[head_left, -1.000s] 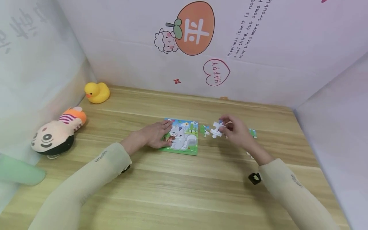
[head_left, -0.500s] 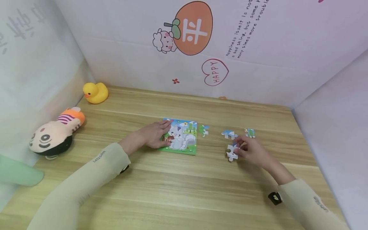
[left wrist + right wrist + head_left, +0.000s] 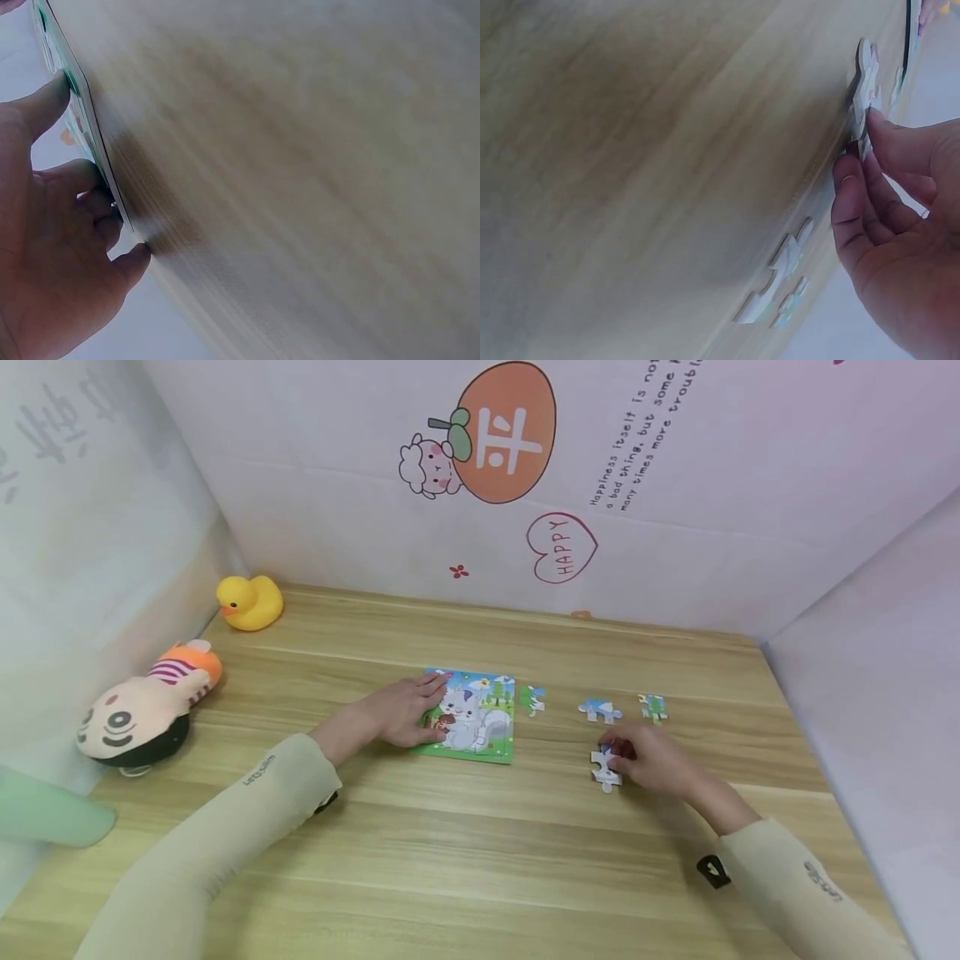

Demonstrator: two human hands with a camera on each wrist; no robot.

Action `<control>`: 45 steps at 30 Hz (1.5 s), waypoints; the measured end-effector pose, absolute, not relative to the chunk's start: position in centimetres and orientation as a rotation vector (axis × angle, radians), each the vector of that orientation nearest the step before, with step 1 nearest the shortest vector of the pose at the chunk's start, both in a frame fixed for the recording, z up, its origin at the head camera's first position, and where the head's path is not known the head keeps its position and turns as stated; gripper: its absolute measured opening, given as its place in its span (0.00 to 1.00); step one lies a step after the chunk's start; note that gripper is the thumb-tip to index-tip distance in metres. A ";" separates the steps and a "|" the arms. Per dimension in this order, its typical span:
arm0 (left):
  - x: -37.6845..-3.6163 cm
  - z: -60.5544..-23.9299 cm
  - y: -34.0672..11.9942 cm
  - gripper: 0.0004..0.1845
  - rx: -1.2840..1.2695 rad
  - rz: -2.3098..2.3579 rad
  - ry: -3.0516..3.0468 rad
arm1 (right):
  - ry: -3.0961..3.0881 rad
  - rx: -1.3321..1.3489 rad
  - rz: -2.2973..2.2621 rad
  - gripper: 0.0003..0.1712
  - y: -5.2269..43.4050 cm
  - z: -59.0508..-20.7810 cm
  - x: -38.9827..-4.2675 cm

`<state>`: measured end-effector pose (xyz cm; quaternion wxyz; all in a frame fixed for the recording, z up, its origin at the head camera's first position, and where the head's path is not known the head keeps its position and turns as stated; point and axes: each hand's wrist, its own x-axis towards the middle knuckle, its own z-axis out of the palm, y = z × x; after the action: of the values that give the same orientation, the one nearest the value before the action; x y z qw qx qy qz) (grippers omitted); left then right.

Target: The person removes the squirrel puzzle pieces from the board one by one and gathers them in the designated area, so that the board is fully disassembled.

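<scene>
My left hand lies with its fingers spread on the left part of a square squirrel puzzle. In the left wrist view the thumb presses on top of the puzzle, close to its edge. Right of the puzzle, my right hand pinches a white jigsaw piece between thumb and fingers, low over the table. The right wrist view shows this piece flat and close to the wood, the thumb on its upper side.
Three loose jigsaw pieces lie near the puzzle: a green one beside it, a blue one, and one with a tree. On the left are a yellow duck, a plush doll and a green cylinder. Walls enclose the table.
My right hand has carried the white piece from beside the puzzle rightward and toward me, then lowered it slightly. The blue piece is now uncovered. My left hand has stayed put.
</scene>
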<state>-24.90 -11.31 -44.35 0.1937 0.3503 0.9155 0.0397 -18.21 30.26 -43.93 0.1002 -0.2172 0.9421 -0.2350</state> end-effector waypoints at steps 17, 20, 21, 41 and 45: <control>-24.9 -44.3 -11.3 0.47 0.990 0.113 2.576 | 2.872 -0.651 -0.498 0.11 29.4 -43.8 -18.2; -24.9 -44.3 -11.3 0.47 0.992 0.122 2.577 | 2.874 -0.652 -0.481 0.10 29.3 -43.7 -18.1; -25.0 -44.3 -11.3 0.47 0.989 0.124 2.576 | 2.873 -0.649 -0.474 0.10 29.2 -43.6 -18.1; -25.7 -43.3 -12.1 0.43 0.920 0.289 2.657 | 2.950 -0.678 -0.593 0.20 22.8 -40.8 -20.2; -26.1 -43.4 -13.0 0.54 0.918 0.290 2.647 | 2.901 -0.784 -0.558 0.23 18.4 -40.4 -21.7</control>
<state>-26.07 -13.02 -43.36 0.1616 0.3215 0.9275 0.1015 -21.66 18.38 -40.37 0.0423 -0.2562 0.9483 -0.1825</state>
